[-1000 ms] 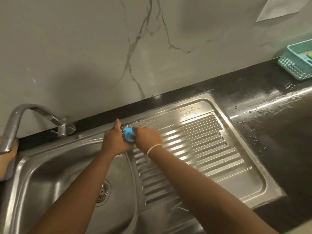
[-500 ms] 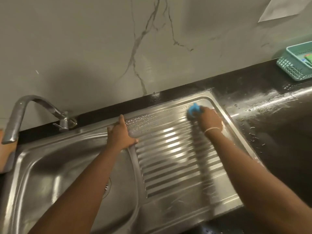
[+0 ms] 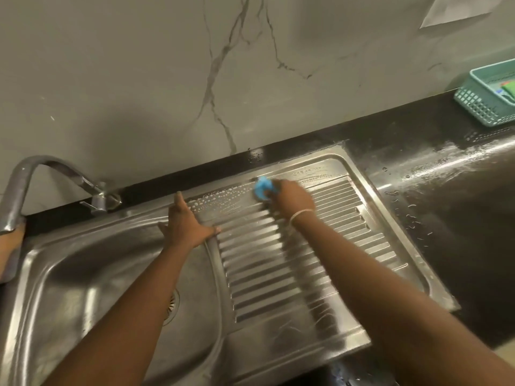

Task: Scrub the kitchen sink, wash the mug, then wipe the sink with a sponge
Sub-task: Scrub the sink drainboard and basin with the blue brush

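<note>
Right hand [image 3: 292, 197] gripping a crumpled blue scrubber [image 3: 263, 188], fingers curled round it, now pressed to the flat back strip of the draining board [image 3: 320, 274]; half a second ago it worked at the far right corner of that strip, and a second ago at the left end beside the other hand, so the stroke runs back and forth along the rear edge; the scrubbing stage is judged under way, the mug and the final wipe yet to come. Left hand [image 3: 185, 225] flat, fingers straight and spread, bracing on the ridge between basin [image 3: 83, 274] and draining board, holding nothing. Sink of thin pressed stainless steel, glossy and wet; parallel raised ribs on the board; white soap bubbles [image 3: 217, 199] beading along the scrubbed strip; curved metal tap [image 3: 55, 171] at left; dark, wet, polished surface [image 3: 446, 190] at right; veined stone wall behind; teal slotted plastic basket [image 3: 485, 104] at far right.
</note>
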The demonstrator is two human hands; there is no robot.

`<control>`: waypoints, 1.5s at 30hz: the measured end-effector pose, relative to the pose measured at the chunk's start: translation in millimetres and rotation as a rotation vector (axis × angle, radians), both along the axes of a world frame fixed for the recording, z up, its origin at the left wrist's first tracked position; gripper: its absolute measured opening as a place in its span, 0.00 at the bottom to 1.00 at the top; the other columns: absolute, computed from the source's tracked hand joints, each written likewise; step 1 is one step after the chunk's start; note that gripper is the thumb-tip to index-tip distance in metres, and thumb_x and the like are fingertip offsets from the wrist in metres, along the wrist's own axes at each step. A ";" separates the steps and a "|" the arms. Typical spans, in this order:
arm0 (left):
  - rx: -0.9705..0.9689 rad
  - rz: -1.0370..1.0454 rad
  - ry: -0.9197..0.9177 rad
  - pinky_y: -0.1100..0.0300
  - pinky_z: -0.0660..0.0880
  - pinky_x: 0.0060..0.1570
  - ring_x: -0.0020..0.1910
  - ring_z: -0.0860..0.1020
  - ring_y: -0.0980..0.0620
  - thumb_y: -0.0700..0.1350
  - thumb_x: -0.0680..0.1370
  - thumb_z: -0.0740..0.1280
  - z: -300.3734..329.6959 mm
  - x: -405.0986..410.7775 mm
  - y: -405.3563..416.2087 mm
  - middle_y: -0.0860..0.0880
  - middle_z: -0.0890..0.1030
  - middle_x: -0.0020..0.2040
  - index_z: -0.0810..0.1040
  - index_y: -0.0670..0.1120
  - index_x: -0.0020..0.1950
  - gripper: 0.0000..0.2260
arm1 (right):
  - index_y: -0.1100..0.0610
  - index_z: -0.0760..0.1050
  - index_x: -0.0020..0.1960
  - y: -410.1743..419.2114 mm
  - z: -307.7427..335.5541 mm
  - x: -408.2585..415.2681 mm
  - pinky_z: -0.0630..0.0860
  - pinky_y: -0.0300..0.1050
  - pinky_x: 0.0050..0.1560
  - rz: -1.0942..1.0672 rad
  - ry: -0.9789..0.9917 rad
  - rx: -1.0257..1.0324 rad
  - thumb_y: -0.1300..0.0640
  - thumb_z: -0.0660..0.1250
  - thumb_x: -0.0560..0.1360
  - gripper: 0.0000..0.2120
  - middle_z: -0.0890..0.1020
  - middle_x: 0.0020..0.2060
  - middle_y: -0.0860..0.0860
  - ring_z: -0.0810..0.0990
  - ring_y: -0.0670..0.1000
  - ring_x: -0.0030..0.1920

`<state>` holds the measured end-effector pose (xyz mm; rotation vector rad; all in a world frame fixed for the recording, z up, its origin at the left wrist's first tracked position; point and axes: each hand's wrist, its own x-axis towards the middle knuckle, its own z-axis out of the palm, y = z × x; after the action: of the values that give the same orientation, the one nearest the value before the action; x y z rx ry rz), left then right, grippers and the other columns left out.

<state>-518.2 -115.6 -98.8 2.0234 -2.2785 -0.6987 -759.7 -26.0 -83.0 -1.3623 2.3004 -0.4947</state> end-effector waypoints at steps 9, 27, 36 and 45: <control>0.033 0.069 0.000 0.31 0.46 0.71 0.77 0.54 0.42 0.59 0.58 0.81 2.7 -6.3 3.2 0.43 0.55 0.78 0.41 0.51 0.78 0.62 | 0.55 0.78 0.56 7.7 2.4 -103.3 0.71 0.46 0.42 -0.427 0.120 0.017 0.53 0.63 0.79 0.09 0.83 0.47 0.55 0.80 0.57 0.44; 0.028 0.114 -0.118 0.30 0.46 0.71 0.78 0.53 0.43 0.61 0.54 0.82 4.5 -14.6 -5.1 0.42 0.57 0.78 0.46 0.48 0.77 0.64 | 0.48 0.78 0.58 -11.5 -1.8 -52.5 0.69 0.43 0.41 -0.117 -0.032 -0.031 0.47 0.64 0.79 0.11 0.83 0.45 0.50 0.81 0.53 0.43; 0.060 0.089 -0.263 0.31 0.46 0.71 0.78 0.50 0.42 0.59 0.54 0.83 12.8 -29.0 -8.1 0.41 0.58 0.77 0.47 0.47 0.77 0.63 | 0.49 0.78 0.61 23.6 -6.5 -176.7 0.81 0.49 0.45 -0.324 0.078 0.021 0.43 0.66 0.77 0.17 0.84 0.45 0.49 0.82 0.51 0.41; 0.023 -0.095 -0.354 0.28 0.49 0.69 0.77 0.45 0.38 0.52 0.65 0.75 7.4 -76.3 12.0 0.45 0.58 0.77 0.60 0.47 0.76 0.43 | 0.47 0.79 0.59 140.9 -7.5 -147.4 0.79 0.49 0.43 -0.364 0.072 0.013 0.42 0.65 0.77 0.14 0.84 0.43 0.47 0.81 0.51 0.41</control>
<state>-594.5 -103.6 -91.3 2.2141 -2.5759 -0.3959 -907.1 114.9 -90.5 -0.9692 2.6186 -0.5458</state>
